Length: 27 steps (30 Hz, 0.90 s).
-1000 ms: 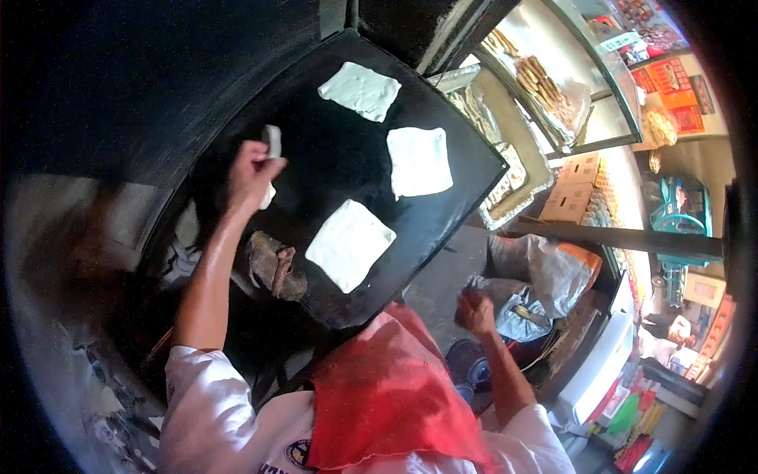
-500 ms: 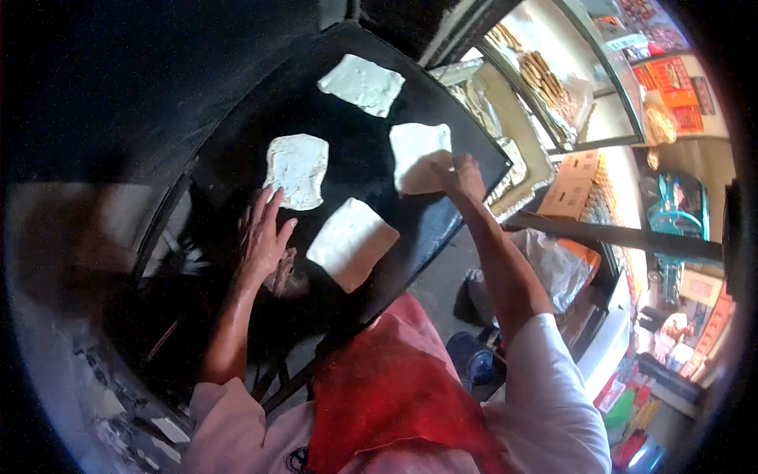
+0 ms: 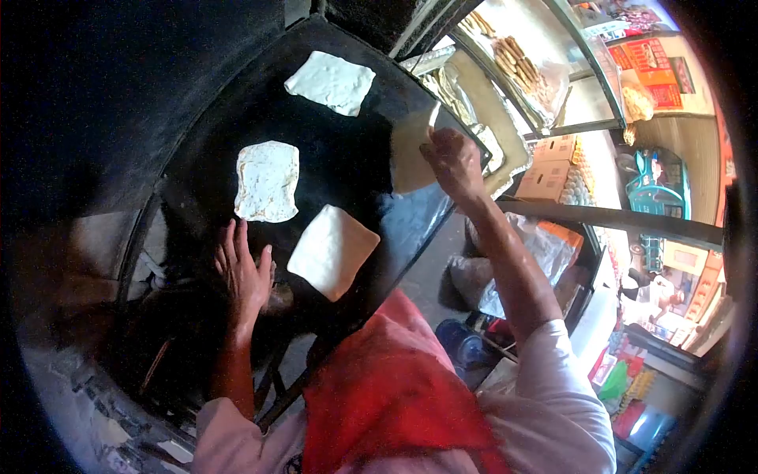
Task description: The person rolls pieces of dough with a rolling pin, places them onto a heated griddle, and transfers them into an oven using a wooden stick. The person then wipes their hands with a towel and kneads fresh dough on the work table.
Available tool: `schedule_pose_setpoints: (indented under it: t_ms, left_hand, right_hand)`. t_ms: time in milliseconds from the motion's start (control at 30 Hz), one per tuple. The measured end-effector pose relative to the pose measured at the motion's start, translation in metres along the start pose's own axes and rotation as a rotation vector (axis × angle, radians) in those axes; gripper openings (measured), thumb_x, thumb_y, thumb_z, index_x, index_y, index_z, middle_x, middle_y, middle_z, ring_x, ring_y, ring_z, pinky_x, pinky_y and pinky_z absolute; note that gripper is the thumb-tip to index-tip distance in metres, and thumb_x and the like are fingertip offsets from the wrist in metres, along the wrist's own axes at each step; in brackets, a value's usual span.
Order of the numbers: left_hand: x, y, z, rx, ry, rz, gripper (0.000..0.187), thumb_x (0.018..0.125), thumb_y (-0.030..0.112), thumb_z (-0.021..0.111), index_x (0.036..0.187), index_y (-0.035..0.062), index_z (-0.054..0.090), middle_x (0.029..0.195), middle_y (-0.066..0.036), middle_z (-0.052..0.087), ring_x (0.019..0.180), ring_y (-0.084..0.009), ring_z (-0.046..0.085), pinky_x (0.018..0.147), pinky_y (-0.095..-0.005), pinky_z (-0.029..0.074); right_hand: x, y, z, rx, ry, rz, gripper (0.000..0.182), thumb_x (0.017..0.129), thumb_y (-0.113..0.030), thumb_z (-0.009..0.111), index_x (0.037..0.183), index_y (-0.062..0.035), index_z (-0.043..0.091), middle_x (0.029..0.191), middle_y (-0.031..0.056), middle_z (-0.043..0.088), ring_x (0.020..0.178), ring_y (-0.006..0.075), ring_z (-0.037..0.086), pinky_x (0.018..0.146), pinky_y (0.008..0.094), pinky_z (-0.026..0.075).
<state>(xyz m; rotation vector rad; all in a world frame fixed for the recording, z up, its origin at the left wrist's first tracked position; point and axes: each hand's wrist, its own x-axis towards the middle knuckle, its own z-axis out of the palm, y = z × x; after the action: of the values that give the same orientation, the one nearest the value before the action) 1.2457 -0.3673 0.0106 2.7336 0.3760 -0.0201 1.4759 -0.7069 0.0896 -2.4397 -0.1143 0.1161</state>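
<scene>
A dark griddle point(image 3: 213, 134) bears several flat square pieces of dough. My right hand point(image 3: 455, 160) pinches the edge of the right dough piece point(image 3: 410, 150), whose near side is lifted and tilted. My left hand point(image 3: 243, 265) is spread, palm down, just below the browned-speckled left dough piece point(image 3: 268, 182), with its fingertips close to that piece's lower edge. The lower dough piece point(image 3: 332, 253) lies flat, half in shadow, between my two hands. At the top, the far dough piece point(image 3: 330, 82) lies flat and pale.
A tray with dough strips point(image 3: 505, 134) stands beyond the griddle's right edge. Behind it is a glass case holding fried sticks point(image 3: 517, 67). Cardboard boxes point(image 3: 545, 178), a metal bar point(image 3: 616, 224) and a plastic bag point(image 3: 525, 261) are on the right. A blue bucket point(image 3: 462, 341) stands below.
My right hand has closed on the right dough piece and raised its edge. My left hand has drawn back slightly from the left piece. The whole view has shifted a little.
</scene>
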Motion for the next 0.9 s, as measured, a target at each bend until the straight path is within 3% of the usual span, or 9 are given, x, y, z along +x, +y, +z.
schedule_pose_setpoints:
  t_ms: [100, 167, 233, 300, 333, 500, 567, 733, 900]
  left_hand:
    - [0.000, -0.001, 0.005, -0.063, 0.023, -0.035, 0.069, 0.093, 0.033, 0.064, 0.151, 0.0095, 0.035, 0.154, -0.015, 0.035, 0.142, -0.0366, 0.032, 0.114, -0.0566, 0.023]
    - [0.002, 0.000, 0.004, -0.050, 0.033, -0.037, 0.069, 0.093, 0.032, 0.065, 0.151, 0.0092, 0.036, 0.153, -0.015, 0.037, 0.141, -0.0365, 0.034, 0.113, -0.0558, 0.024]
    - [0.005, 0.000, 0.002, -0.008, 0.062, 0.000, 0.068, 0.093, 0.032, 0.065, 0.150, 0.0084, 0.037, 0.153, -0.015, 0.038, 0.140, -0.0369, 0.035, 0.113, -0.0549, 0.027]
    - [0.005, -0.001, 0.004, -0.021, 0.065, -0.025, 0.066, 0.093, 0.032, 0.064, 0.149, 0.0080, 0.038, 0.152, -0.016, 0.039, 0.140, -0.0376, 0.036, 0.113, -0.0547, 0.028]
    - [0.007, -0.001, 0.006, -0.041, 0.074, -0.039, 0.065, 0.093, 0.032, 0.064, 0.148, 0.0077, 0.039, 0.151, -0.017, 0.040, 0.140, -0.0382, 0.036, 0.112, -0.0545, 0.029]
    - [0.007, -0.010, 0.011, -0.047, 0.094, 0.001, 0.060, 0.094, 0.030, 0.062, 0.145, 0.0056, 0.043, 0.151, -0.020, 0.039, 0.140, -0.0402, 0.035, 0.113, -0.0561, 0.028]
    - [0.007, -0.010, 0.012, 0.005, 0.044, -0.043, 0.058, 0.095, 0.029, 0.061, 0.144, 0.0045, 0.043, 0.151, -0.021, 0.039, 0.140, -0.0405, 0.035, 0.113, -0.0585, 0.026]
    - [0.008, -0.013, 0.018, -0.038, 0.071, -0.004, 0.057, 0.094, 0.031, 0.061, 0.142, 0.0050, 0.044, 0.150, -0.022, 0.039, 0.141, -0.0420, 0.033, 0.114, -0.0598, 0.024]
    - [0.008, -0.009, 0.015, -0.037, 0.042, -0.060, 0.056, 0.095, 0.030, 0.060, 0.142, 0.0061, 0.045, 0.150, -0.020, 0.038, 0.141, -0.0422, 0.033, 0.115, -0.0603, 0.023]
  right_hand:
    - [-0.016, -0.026, 0.005, 0.060, -0.120, -0.166, 0.026, 0.090, -0.028, 0.071, 0.096, -0.0029, 0.068, 0.086, 0.0164, 0.070, 0.077, 0.0291, 0.070, 0.072, 0.0392, 0.055]
    - [-0.014, -0.033, 0.013, -0.002, -0.326, -0.115, 0.028, 0.091, -0.027, 0.073, 0.098, -0.0007, 0.069, 0.089, 0.0105, 0.071, 0.083, 0.0193, 0.068, 0.070, 0.0346, 0.054]
    - [0.012, 0.018, 0.042, 0.222, -0.214, -0.212, 0.040, 0.095, -0.039, 0.065, 0.091, -0.0002, 0.069, 0.085, 0.0133, 0.070, 0.076, 0.0224, 0.067, 0.068, 0.0358, 0.053]
    - [0.046, 0.021, 0.052, -0.120, -0.140, -0.242, 0.037, 0.094, -0.037, 0.063, 0.091, -0.0009, 0.070, 0.084, 0.0175, 0.069, 0.074, 0.0276, 0.067, 0.068, 0.0368, 0.053]
    - [0.063, 0.010, 0.057, -0.129, -0.172, -0.038, 0.031, 0.089, -0.034, 0.069, 0.091, -0.0032, 0.068, 0.090, 0.0205, 0.070, 0.089, 0.0365, 0.070, 0.075, 0.0442, 0.054]
    - [0.137, 0.021, 0.122, -0.244, -0.231, 0.205, 0.043, 0.081, -0.044, 0.074, 0.102, -0.0075, 0.065, 0.102, 0.0171, 0.071, 0.095, 0.0363, 0.070, 0.079, 0.0450, 0.056]
    - [0.143, 0.005, 0.134, -0.236, -0.077, 0.290, 0.056, 0.084, -0.057, 0.066, 0.103, -0.0045, 0.066, 0.105, 0.0189, 0.070, 0.101, 0.0355, 0.068, 0.083, 0.0444, 0.053]
    - [0.172, 0.004, 0.154, -0.126, -0.073, 0.424, 0.056, 0.074, -0.044, 0.081, 0.111, -0.0056, 0.064, 0.114, 0.0175, 0.068, 0.107, 0.0341, 0.067, 0.086, 0.0430, 0.054]
    - [0.176, -0.031, 0.163, -0.086, -0.050, 0.475, 0.045, 0.081, -0.036, 0.072, 0.113, -0.0060, 0.063, 0.115, 0.0180, 0.068, 0.109, 0.0356, 0.065, 0.088, 0.0444, 0.053]
